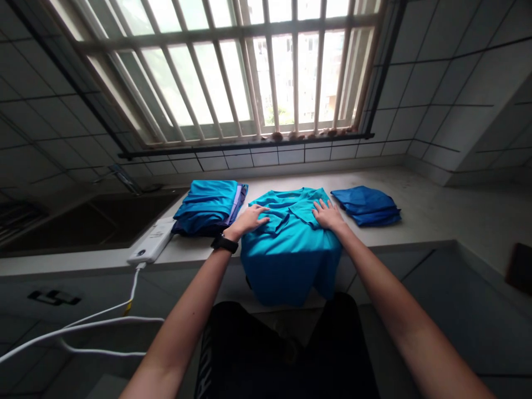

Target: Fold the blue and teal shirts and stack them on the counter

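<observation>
A turquoise T-shirt (291, 238) lies on the white countertop, its collar toward the window and its lower part hanging over the front edge. Both sleeves are turned inward across its front. My left hand (251, 218), below a black wristband, rests on the left sleeve side with fingers stretched out. On the right side of the shirt my right hand (328, 215) lies flat, fingers spread. Left of the shirt sits a stack of folded clothes (211, 205), teal on top with lilac and dark layers. To the right is a folded blue garment (366, 206).
A white power strip (153, 242) with a white cable (134, 288) stands at the counter's left front. Beyond it is a dark sink (95, 221) with a faucet (124, 178). A barred window (253, 72) rises behind the countertop (419, 213).
</observation>
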{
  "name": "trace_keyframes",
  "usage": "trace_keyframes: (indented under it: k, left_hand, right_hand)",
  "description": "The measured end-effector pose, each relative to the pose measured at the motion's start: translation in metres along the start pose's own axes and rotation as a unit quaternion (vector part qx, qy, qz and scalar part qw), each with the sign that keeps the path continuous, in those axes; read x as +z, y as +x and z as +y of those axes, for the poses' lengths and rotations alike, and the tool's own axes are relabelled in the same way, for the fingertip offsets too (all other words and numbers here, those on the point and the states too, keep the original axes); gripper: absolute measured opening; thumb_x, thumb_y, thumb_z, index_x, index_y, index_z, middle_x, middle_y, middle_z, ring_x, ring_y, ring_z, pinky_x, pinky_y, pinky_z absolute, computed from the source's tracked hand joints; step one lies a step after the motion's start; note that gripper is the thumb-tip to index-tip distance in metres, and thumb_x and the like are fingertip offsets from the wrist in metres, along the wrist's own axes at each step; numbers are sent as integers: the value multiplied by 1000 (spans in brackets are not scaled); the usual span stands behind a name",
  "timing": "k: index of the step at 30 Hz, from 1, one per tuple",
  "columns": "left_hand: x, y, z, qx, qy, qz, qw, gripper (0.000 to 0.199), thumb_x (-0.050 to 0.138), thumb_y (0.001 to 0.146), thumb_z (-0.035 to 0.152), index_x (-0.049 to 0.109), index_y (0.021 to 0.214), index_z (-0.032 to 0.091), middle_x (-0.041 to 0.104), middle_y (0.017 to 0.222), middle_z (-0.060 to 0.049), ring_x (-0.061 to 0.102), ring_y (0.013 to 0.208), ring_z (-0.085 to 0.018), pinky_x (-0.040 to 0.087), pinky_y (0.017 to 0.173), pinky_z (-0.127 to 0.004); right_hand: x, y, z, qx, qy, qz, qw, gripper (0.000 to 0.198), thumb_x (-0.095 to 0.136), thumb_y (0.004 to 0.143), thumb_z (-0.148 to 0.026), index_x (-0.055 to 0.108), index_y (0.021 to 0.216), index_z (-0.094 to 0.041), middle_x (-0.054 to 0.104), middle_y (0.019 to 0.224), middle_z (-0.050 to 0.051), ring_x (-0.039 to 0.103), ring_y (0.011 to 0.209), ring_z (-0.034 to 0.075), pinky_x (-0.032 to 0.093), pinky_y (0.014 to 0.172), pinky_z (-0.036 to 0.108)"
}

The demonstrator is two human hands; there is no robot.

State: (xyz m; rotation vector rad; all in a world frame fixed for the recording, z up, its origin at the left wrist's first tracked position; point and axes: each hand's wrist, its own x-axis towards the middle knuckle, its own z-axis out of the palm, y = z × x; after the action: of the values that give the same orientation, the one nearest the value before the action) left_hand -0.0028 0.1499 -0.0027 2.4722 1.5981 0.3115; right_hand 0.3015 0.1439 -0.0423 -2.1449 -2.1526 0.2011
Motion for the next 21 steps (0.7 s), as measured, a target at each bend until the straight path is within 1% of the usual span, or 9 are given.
trace_keyframes:
  k: [3, 6, 8, 9, 12, 14, 16, 18, 21]
  left_hand:
    - [16, 4, -8, -28, 47, -55, 997, 49, 52, 99, 44, 60, 143, 23, 53, 158, -14, 48, 147, -30, 41, 118, -43]
    - [17, 15, -10, -24, 59, -57, 996, 48, 43, 105, 42, 59, 144, 20, 55, 157, -14, 47, 148, -28, 39, 119, -40]
    - [13, 26, -10, -30, 72, -20, 997, 46, 34, 107, 38, 64, 136, 18, 64, 146, -15, 56, 139, -27, 44, 114, -36]
    - [12, 33, -9, -43, 88, 10, 995, 46, 32, 108, 35, 66, 134, 18, 67, 140, -15, 60, 134, -27, 46, 110, -36]
    - [12, 51, -6, -88, 149, 93, 981, 42, 42, 103, 29, 63, 137, 16, 66, 136, -19, 61, 128, -31, 50, 103, -36]
    - [19, 62, -5, -100, 168, 103, 975, 45, 47, 100, 24, 59, 143, 13, 64, 139, -20, 60, 130, -32, 50, 103, -37]
    - [26, 68, -8, -108, 164, 89, 976, 49, 44, 100, 21, 54, 147, 10, 66, 136, -21, 61, 128, -32, 49, 104, -39]
    - [30, 71, -13, -111, 157, 85, 978, 51, 41, 100, 17, 52, 148, 9, 69, 130, -20, 63, 125, -31, 49, 103, -40]
    - [30, 71, -22, -95, 148, 115, 978, 51, 46, 95, 13, 55, 145, 12, 73, 124, -18, 64, 124, -32, 49, 102, -41]
  right_hand:
    - [1, -3, 0, 0, -4, -5, 1000, 63, 24, 110, -43, 26, 168, -18, 17, 176, 11, 15, 162, 33, 14, 129, 56]
    - [-1, -3, 0, 7, -9, -10, 1000, 63, 24, 110, -43, 26, 168, -19, 17, 176, 9, 14, 162, 32, 15, 129, 54]
    - [-8, 3, -1, 9, -6, -16, 1000, 61, 27, 109, -41, 32, 166, -21, 22, 175, 9, 20, 161, 33, 19, 128, 56]
    - [-13, 8, -1, 10, -3, -21, 1000, 58, 28, 108, -38, 40, 163, -22, 29, 173, 10, 28, 158, 34, 23, 126, 56]
    - [-30, 30, -4, 19, 2, -25, 999, 49, 33, 106, -30, 65, 141, -23, 55, 155, 15, 54, 140, 34, 38, 117, 54]
    - [-35, 45, -6, 42, -1, 1, 999, 47, 33, 104, -23, 65, 138, -19, 58, 149, 18, 59, 134, 33, 44, 111, 49]
    - [-33, 57, -6, 92, 25, 66, 993, 47, 36, 102, -18, 58, 144, -13, 55, 149, 23, 57, 134, 34, 45, 109, 46]
    - [-25, 64, -3, 138, 69, 124, 980, 46, 43, 100, -17, 54, 143, -7, 58, 144, 26, 59, 130, 33, 46, 106, 42]
    - [-12, 69, 4, 144, 116, 146, 972, 39, 54, 97, -22, 60, 133, -7, 66, 131, 24, 64, 121, 31, 49, 100, 36]
